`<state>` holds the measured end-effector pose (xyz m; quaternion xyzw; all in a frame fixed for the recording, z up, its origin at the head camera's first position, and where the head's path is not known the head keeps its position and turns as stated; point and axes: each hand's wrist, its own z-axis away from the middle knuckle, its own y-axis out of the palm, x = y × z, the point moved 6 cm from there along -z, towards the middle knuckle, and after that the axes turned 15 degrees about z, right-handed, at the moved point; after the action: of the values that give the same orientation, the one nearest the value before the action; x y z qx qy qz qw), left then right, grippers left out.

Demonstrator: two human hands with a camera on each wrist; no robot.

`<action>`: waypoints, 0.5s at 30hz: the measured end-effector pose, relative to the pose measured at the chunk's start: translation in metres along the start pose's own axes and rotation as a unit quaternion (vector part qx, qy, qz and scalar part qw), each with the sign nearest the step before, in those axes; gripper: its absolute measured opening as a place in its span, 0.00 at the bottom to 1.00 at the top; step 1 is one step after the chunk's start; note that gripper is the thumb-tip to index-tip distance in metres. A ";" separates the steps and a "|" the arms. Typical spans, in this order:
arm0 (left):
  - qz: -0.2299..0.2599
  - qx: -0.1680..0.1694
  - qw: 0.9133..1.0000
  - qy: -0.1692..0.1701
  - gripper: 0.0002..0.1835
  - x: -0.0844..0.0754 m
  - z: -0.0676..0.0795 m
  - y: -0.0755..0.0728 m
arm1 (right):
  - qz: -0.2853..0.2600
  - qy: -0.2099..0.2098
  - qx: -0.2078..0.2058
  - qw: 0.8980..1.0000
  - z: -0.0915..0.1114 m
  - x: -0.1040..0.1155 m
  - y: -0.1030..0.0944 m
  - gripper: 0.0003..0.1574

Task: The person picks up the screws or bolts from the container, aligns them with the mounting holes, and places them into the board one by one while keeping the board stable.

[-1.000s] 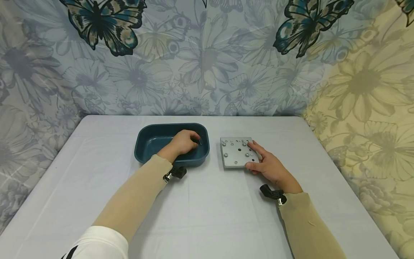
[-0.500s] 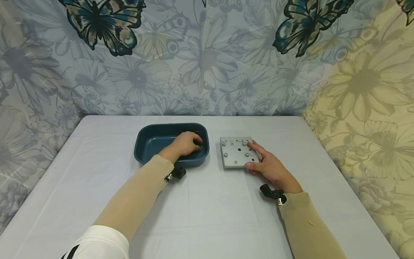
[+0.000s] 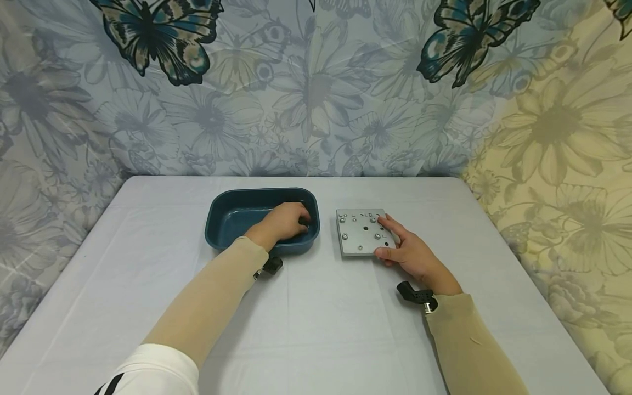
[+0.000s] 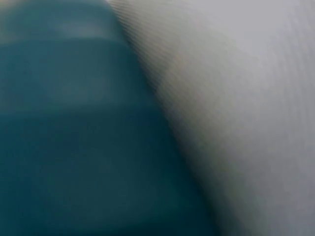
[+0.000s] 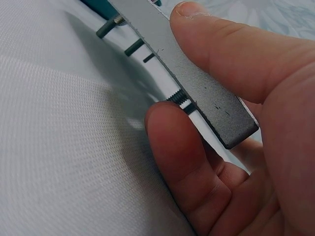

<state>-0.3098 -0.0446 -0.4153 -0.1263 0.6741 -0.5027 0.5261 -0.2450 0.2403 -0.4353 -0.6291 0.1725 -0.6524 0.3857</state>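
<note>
Since a second ago, the left hand point(image 3: 281, 222) has slid a touch toward the right end of the tub point(image 3: 229, 219), its fingers bent down inside; from where I stand I can't tell whether they pinch anything, and the left wrist view is mostly blurred tub wall and cloth point(image 3: 321, 312). Meanwhile the right hand point(image 3: 418, 258) hasn't shifted. It grips the plate point(image 3: 356, 236) by its right side, thumb at the near corner and a finger on top; close up, another digit sits beneath. That plate lies just beside the tub, to its right, its face dotted with holes and screws point(image 3: 345, 236). Screw shanks point(image 5: 134, 47) poke out underneath, over the cloth. Both arms wear tan sleeves point(image 3: 212, 299), and a butterfly-and-flower backdrop point(image 3: 316, 93) hangs behind the table.
</note>
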 end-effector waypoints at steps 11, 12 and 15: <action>-0.014 0.006 1.000 0.002 0.09 -0.006 0.003 0.000 | -0.005 -0.015 -0.007 1.000 0.000 -0.004 -0.001 0.60; -0.013 0.006 1.000 0.005 0.09 -0.007 0.003 0.000 | -0.002 -0.016 -0.009 1.000 0.000 -0.004 -0.001 0.60; 0.011 -0.005 1.000 0.014 0.09 -0.007 0.003 -0.002 | 0.007 -0.011 -0.014 1.000 0.001 -0.004 -0.002 0.61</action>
<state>-0.3049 -0.0422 -0.4095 -0.1141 0.6850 -0.4953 0.5220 -0.2452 0.2445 -0.4371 -0.6405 0.1821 -0.6400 0.3835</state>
